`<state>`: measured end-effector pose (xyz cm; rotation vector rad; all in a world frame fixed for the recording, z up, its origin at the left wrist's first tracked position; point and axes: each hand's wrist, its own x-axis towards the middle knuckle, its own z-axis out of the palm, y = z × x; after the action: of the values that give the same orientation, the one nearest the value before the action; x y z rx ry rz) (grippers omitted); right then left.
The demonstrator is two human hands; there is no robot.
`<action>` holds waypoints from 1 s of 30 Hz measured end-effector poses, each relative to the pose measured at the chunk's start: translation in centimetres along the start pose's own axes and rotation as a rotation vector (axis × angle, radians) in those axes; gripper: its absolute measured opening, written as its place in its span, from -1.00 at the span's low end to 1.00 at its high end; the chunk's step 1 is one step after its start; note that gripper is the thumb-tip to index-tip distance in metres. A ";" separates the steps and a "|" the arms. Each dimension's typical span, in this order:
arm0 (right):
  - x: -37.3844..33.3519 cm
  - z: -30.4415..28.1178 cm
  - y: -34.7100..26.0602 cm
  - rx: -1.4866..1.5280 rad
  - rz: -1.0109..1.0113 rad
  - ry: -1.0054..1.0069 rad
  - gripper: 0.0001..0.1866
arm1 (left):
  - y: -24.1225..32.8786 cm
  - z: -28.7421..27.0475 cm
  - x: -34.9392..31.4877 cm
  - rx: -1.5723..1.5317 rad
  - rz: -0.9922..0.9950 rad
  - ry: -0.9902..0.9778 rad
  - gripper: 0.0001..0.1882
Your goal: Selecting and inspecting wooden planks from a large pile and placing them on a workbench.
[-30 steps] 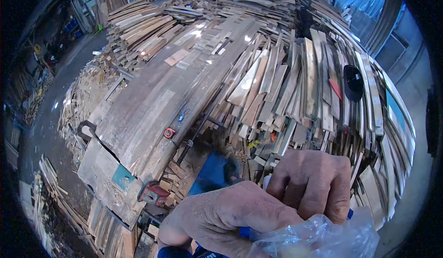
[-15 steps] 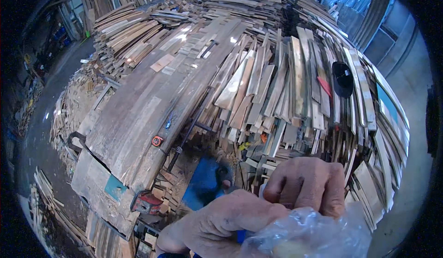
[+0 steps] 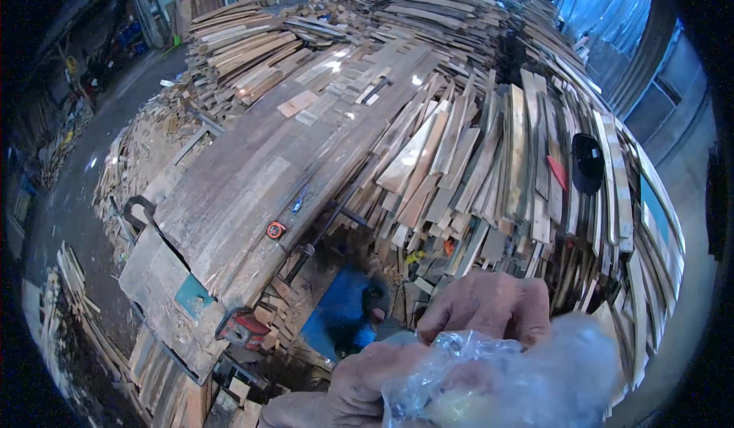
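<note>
Close in front of me, both hands are on a crumpled clear plastic bag at the bottom of the view. My left hand is closed at the bag's left side, its fingertips partly covered by the plastic. Curled over the top of the bag, my right hand grips it from behind, and its lower part is hidden. Something pale yellowish shows faintly through the plastic; I cannot make out what it is. The bag's right part is blurred.
A long wooden bench carries a tape measure, a small blue tool and a hammer. A red vise-like tool sits at its near corner. Stacked planks spread rightward, with a dark cap on them.
The view has tilted, so the bench and planks sit lower and further right. The bag has risen and spread over more of my left hand. Both hands still hold it.
</note>
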<state>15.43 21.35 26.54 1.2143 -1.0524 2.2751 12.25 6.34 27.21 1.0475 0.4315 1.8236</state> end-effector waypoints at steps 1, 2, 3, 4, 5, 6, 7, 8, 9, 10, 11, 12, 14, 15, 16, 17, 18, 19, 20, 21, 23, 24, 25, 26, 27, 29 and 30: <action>0.4 -0.2 0.1 0.046 0.016 -0.049 -0.76 | -0.1 0.0 -0.1 0.007 -0.001 0.013 -0.50; 1.2 0.4 -1.8 -0.021 0.080 -0.090 -0.77 | -0.7 0.1 0.6 -0.067 0.027 -0.061 -0.50; 3.4 -1.3 -1.8 0.062 0.139 -0.298 -0.79 | -0.6 0.1 0.4 -0.056 0.026 -0.040 -0.50; 2.9 -0.8 -1.6 0.035 0.103 -0.250 -0.81 | -0.6 0.1 0.2 -0.038 0.028 -0.023 -0.50; 2.3 -0.2 -1.5 -0.004 0.076 -0.198 -0.81 | -0.6 0.1 0.1 -0.032 0.029 -0.012 -0.50; 1.8 0.4 -1.5 -0.045 0.053 -0.145 -0.82 | -0.7 0.1 0.1 -0.031 0.031 -0.007 -0.50; 2.0 1.0 -2.5 -0.102 0.124 -0.108 -0.82 | -0.7 0.1 -0.1 -0.026 0.028 0.001 -0.50; 2.1 0.9 -2.8 -0.120 0.131 -0.136 -0.83 | -0.8 0.0 0.1 -0.026 0.030 -0.002 -0.50; 2.1 0.8 -3.1 -0.137 0.138 -0.164 -0.83 | -0.8 -0.1 0.1 -0.027 0.030 -0.004 -0.50; 2.5 -0.3 -2.7 -0.101 0.080 -0.258 -0.83 | -1.0 0.0 0.2 -0.030 0.028 -0.005 -0.50; 2.6 -0.6 -2.7 -0.094 0.059 -0.305 -0.82 | -1.2 0.1 0.2 -0.038 0.024 -0.007 -0.50; 2.8 -1.1 -2.6 -0.081 0.036 -0.359 -0.81 | -1.3 0.0 0.2 -0.042 0.024 -0.010 -0.50; 2.7 -0.7 -2.8 -0.120 0.053 -0.325 -0.78 | -1.5 -0.1 0.2 -0.053 0.029 -0.010 -0.49; 2.5 -0.3 -3.0 -0.154 0.063 -0.276 -0.76 | -1.7 0.1 0.1 -0.057 0.030 -0.013 -0.49; 2.1 1.0 -3.3 -0.214 0.071 -0.169 -0.75 | -1.6 0.3 0.2 -0.058 0.036 -0.019 -0.49; 2.1 1.1 -3.4 -0.217 0.085 -0.150 -0.74 | -1.7 0.3 0.2 -0.051 0.041 -0.017 -0.49; 2.1 1.2 -3.5 -0.221 0.100 -0.129 -0.73 | -2.0 0.5 0.2 -0.059 0.041 -0.012 -0.49; 2.7 0.5 -3.7 -0.175 0.126 -0.196 -0.72 | -2.2 0.6 0.1 -0.053 0.045 -0.008 -0.49; 3.2 0.2 -3.6 -0.127 0.152 -0.266 -0.70 | -2.3 0.7 -0.1 -0.051 0.051 -0.003 -0.49; 3.1 0.3 -3.4 -0.149 0.127 -0.253 -0.70 | -2.2 0.8 -0.2 -0.044 0.059 -0.001 -0.49; 2.4 0.5 -2.8 -0.186 0.078 -0.225 -0.70 | -2.1 0.9 -0.4 -0.025 0.072 0.015 -0.49; 1.8 0.5 -2.5 -0.202 0.053 -0.210 -0.70 | -2.1 1.1 -0.8 -0.019 0.079 0.035 -0.49; 1.8 0.8 -1.9 -0.199 0.014 -0.208 -0.70 | -1.5 1.5 -1.1 0.014 0.088 0.060 -0.48; 1.8 0.8 -2.1 -0.218 -0.005 -0.205 -0.73 | -1.4 1.7 -1.1 0.011 0.101 0.057 -0.48; 1.8 0.7 -2.2 -0.235 -0.024 -0.202 -0.74 | -1.2 1.6 -1.1 0.008 0.118 0.057 -0.48; 1.0 0.3 -2.1 -0.287 -0.039 -0.136 -0.73 | -1.1 2.0 -1.6 0.020 0.138 0.116 -0.48; 0.3 0.1 -1.8 -0.345 -0.029 -0.070 -0.71 | -1.0 2.1 -2.0 0.035 0.146 0.165 -0.48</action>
<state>16.43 22.46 27.67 1.1599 -1.3749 1.9371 14.88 4.79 26.74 0.9773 0.4975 2.0477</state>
